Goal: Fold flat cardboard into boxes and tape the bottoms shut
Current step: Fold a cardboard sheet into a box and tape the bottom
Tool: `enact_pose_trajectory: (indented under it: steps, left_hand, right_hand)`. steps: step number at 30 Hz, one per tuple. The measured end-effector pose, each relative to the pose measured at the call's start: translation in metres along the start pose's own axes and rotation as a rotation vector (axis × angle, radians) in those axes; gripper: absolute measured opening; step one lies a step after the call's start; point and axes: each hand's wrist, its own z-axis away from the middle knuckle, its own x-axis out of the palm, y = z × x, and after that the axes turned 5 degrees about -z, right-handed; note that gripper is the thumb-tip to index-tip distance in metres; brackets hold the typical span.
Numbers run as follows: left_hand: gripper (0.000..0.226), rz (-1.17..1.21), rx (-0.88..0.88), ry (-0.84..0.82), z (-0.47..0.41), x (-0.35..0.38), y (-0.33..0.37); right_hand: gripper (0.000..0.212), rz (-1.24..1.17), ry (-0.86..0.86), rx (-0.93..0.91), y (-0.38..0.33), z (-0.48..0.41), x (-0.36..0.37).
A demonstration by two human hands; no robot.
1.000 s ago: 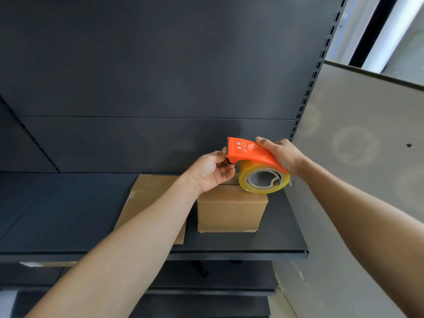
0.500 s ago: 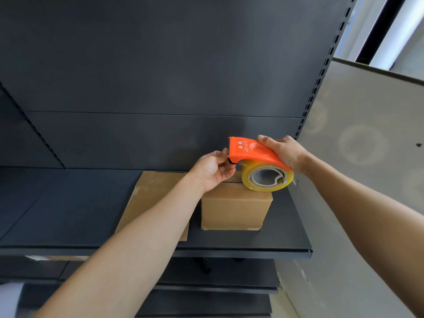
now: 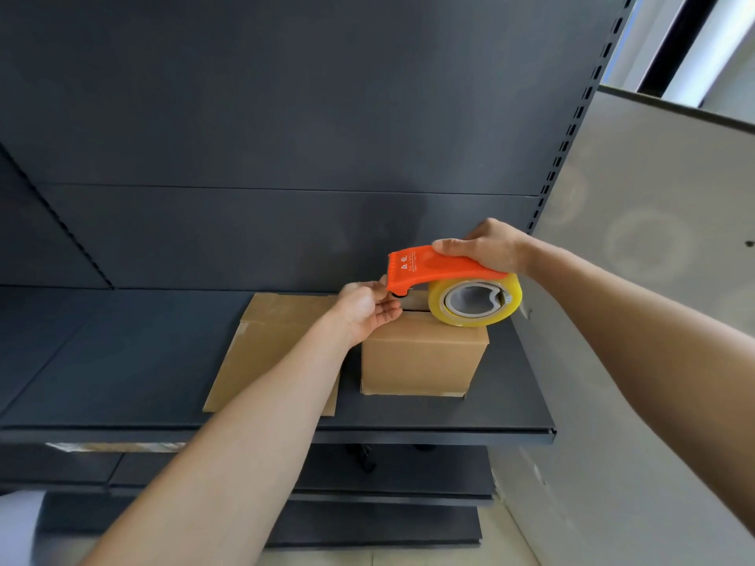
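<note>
A small folded cardboard box (image 3: 423,357) stands on the dark shelf (image 3: 122,361). Just above its top my right hand (image 3: 488,245) grips the orange tape dispenser (image 3: 433,267), which carries a yellowish tape roll (image 3: 474,300). At the dispenser's front end my left hand (image 3: 367,310) has its fingertips pinched, apparently on the tape end; the tape itself is too clear to make out. Flat cardboard (image 3: 269,341) lies on the shelf left of the box, partly under my left forearm.
The shelf's dark back panel (image 3: 286,136) rises behind the box. A grey side panel (image 3: 653,239) stands close on the right. Lower shelves (image 3: 388,484) sit below the front edge, with a strip of tape (image 3: 114,446) stuck under that edge at left.
My right hand has moved the dispenser slightly right and tilted it flatter over the box. My left hand stays at its front end.
</note>
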Motion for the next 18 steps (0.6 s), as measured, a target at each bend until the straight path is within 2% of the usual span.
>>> enact_pose_trajectory:
  steps: [5,9,13,18]
  left_hand:
    - [0.009,0.162,-0.02,0.043,-0.006,0.001,-0.005]
    - [0.023,0.341,-0.01,0.081,-0.006,-0.009,-0.005]
    - [0.026,0.316,0.009,0.139,-0.008,-0.033,0.001]
    - [0.037,0.311,-0.093,0.051,-0.001,-0.054,-0.006]
  right_hand:
    - [0.073,0.082,-0.029,0.008,0.004,0.002,-0.004]
    - [0.072,0.064,-0.051,0.03,0.002,0.0,-0.003]
    - [0.073,0.094,-0.048,0.024,-0.005,-0.002,-0.001]
    - [0.074,0.205,-0.043,0.017,-0.018,-0.003,0.006]
